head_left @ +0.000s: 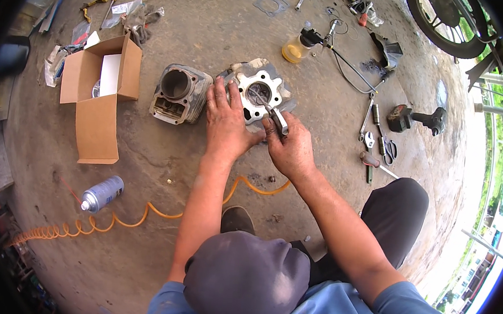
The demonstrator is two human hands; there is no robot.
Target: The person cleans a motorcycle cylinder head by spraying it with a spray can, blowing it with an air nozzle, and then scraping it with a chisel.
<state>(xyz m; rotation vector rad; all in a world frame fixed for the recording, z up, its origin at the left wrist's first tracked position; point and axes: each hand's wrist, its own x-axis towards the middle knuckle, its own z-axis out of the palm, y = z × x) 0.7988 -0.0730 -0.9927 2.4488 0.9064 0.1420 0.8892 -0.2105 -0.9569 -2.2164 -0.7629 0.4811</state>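
Resting on the grey concrete floor (163,168), a pale metal engine cylinder head with a round central bore (259,90) is steadied by the left hand (226,120), whose fingers are spread flat over its near-left edge. A slim metal hand tool with a shiny handle (275,115) is gripped by the closed right hand (290,148), its tip set down inside the bore; what kind of tool it is cannot quite be made out, as the working end is small and partly hidden. Just beside the head, to its left, a dark finned engine cylinder block (180,93) is laid on its side, close to the head, though contact cannot be judged. Farther left an open brown cardboard box (96,90) is seen, and nearer the person a silver spray can with a red straw (102,193) lies by a coiled orange air hose (113,220). To the right, a red-handled screwdriver (375,163) and black-handled scissors (387,148) are spread on the floor, well apart from the hands, and a yellow-filled plastic squeeze bottle (297,48) is placed beyond the head.
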